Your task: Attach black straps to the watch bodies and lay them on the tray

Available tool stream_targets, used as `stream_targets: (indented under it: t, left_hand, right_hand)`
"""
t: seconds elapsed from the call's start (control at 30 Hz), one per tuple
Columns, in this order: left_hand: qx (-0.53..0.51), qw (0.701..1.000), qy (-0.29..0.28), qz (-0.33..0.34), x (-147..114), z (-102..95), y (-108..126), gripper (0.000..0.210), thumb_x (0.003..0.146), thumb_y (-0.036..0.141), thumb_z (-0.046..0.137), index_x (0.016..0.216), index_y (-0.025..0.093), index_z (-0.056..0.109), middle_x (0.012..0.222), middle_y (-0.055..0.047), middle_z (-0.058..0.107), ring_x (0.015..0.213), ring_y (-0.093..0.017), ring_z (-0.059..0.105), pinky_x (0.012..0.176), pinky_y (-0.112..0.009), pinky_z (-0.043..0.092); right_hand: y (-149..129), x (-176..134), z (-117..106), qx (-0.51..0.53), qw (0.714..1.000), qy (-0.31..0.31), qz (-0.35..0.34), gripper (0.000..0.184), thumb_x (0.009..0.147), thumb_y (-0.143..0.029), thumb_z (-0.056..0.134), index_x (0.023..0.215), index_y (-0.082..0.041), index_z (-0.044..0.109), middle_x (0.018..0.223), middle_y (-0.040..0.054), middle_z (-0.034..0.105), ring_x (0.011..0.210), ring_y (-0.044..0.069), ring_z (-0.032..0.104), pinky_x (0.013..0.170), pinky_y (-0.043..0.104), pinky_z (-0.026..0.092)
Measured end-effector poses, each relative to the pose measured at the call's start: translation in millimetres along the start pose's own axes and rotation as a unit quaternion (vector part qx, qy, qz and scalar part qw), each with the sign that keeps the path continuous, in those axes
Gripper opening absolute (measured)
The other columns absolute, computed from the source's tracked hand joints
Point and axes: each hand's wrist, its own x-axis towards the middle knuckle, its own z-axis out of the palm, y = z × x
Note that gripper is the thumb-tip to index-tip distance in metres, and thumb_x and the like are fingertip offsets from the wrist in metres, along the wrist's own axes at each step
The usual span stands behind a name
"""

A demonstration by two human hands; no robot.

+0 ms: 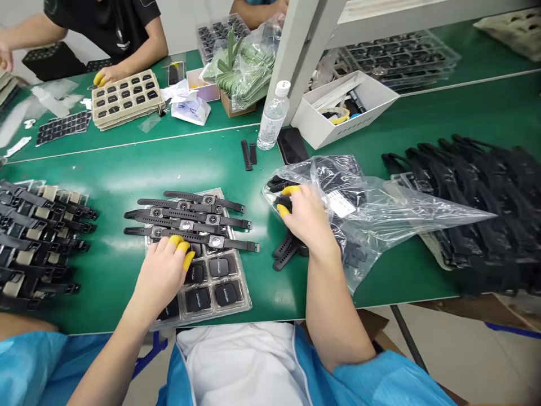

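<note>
My left hand (164,268), with yellow finger cots, is bent over a clear plastic tray (246,293); its fingers are closed, and what lies under them is hidden. Black square watch bodies (226,294) sit in the tray's near pockets. Across its far half lie several watches with straps attached (186,224), backs up. At the mouth of a clear plastic bag (380,197), my right hand (306,217) pinches a black watch strap (284,201) between yellow-covered thumb and finger. More black straps (285,251) lie on the table below that hand.
Strapped watches on trays (38,237) stand at left, and a pile of black straps (473,197) at right. Behind are two loose straps (248,155), a water bottle (274,118), a phone (292,145), a white box (344,127) and a post (291,51). A co-worker (110,34) sits opposite.
</note>
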Motion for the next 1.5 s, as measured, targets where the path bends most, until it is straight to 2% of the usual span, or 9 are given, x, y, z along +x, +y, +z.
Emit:
stream_targets:
  t: [0.23,0.43,0.5,0.6,0.7,0.77,0.93,1.37,1.5]
  left_hand:
    - [0.071,0.996,-0.047,0.023,4.6,3.8,5.5,0.02,0.095,0.016,0.051,0.101,0.015,0.071,0.098,-0.017,0.071,0.09,-0.034,0.064,0.071,-0.045,0.05]
    - [0.024,0.995,-0.095,0.005,11.7,-13.8,-3.7,0.021,0.101,0.02,0.048,0.093,0.016,0.067,0.091,-0.013,0.071,0.086,-0.031,0.068,0.07,-0.04,0.053]
    - [-0.051,0.994,-0.096,-0.028,17.9,-29.6,-4.0,0.017,0.101,0.024,0.049,0.101,0.017,0.064,0.087,-0.01,0.071,0.078,-0.028,0.069,0.065,-0.036,0.052]
    - [-0.199,0.971,-0.067,-0.11,39.3,-42.1,4.2,0.021,0.1,0.03,0.05,0.116,0.018,0.056,0.082,-0.005,0.07,0.064,-0.023,0.067,0.057,-0.032,0.049]
    - [-0.347,0.933,-0.007,-0.099,67.6,-26.4,16.7,0.028,0.1,0.026,0.049,0.127,0.017,0.05,0.102,-0.01,0.074,0.08,-0.023,0.074,0.069,-0.033,0.057]
    - [-0.416,0.907,0.038,-0.048,80.8,-5.3,21.8,0.034,0.1,0.02,0.046,0.134,0.017,0.049,0.119,-0.014,0.072,0.103,-0.023,0.074,0.086,-0.036,0.06]
    - [-0.451,0.883,0.106,0.072,80.7,29.5,19.7,0.053,0.094,0.005,0.042,0.144,0.02,0.054,0.135,-0.014,0.065,0.129,-0.024,0.062,0.109,-0.042,0.054]
    - [-0.41,0.899,0.139,0.071,74.3,28.7,19.9,0.046,0.102,0.009,0.042,0.146,0.021,0.05,0.129,-0.014,0.063,0.124,-0.024,0.062,0.103,-0.042,0.056]
    - [-0.406,0.902,0.116,0.093,72.0,23.9,18.1,0.049,0.104,0.017,0.041,0.153,0.018,0.044,0.132,-0.017,0.057,0.124,-0.027,0.058,0.105,-0.047,0.055]
  right_hand:
    - [8.8,10.8,10.9,-0.088,0.992,-0.064,0.061,0.026,0.092,-0.021,0.058,0.116,-0.013,0.066,0.121,0.0225,0.065,0.116,0.041,0.06,0.094,0.051,0.047]
    - [-7.6,8.1,0.6,0.103,0.993,0.013,0.059,0.025,0.101,-0.027,0.047,0.117,-0.016,0.062,0.1,0.0163,0.074,0.092,0.033,0.069,0.084,0.044,0.05]
    - [-23.3,0.7,0.6,0.272,0.961,0.034,0.03,0.023,0.103,-0.036,0.048,0.118,-0.021,0.057,0.092,0.0081,0.073,0.079,0.025,0.068,0.076,0.039,0.052]
    - [-56.2,-16.4,5.7,0.538,0.843,-0.031,0.011,0.025,0.102,-0.049,0.054,0.111,-0.026,0.052,0.075,-0.0033,0.062,0.055,0.015,0.054,0.054,0.028,0.044]
    - [-84.0,-34.2,13.7,0.671,0.719,-0.181,0.011,0.031,0.098,-0.054,0.06,0.104,-0.025,0.052,0.066,-0.0073,0.055,0.046,0.01,0.042,0.044,0.024,0.033]
    - [-93.1,-41.7,18.6,0.698,0.67,-0.253,0.013,0.031,0.097,-0.053,0.063,0.099,-0.023,0.053,0.063,-0.0077,0.055,0.044,0.009,0.041,0.043,0.023,0.031]
    - [-95.8,-44.6,25.9,0.692,0.641,-0.332,0.019,0.027,0.096,-0.045,0.065,0.093,-0.02,0.056,0.054,-0.0074,0.055,0.041,0.008,0.039,0.042,0.022,0.028]
    - [-103.7,-41.1,18.5,0.772,0.541,-0.312,0.117,0.025,0.086,-0.039,0.074,0.086,-0.022,0.055,0.047,-0.0104,0.048,0.035,0.007,0.031,0.036,0.018,0.025]
    - [-103.6,-40.8,17.0,0.767,0.552,-0.294,0.142,0.028,0.084,-0.039,0.076,0.084,-0.021,0.055,0.045,-0.0112,0.045,0.035,0.006,0.029,0.036,0.018,0.023]
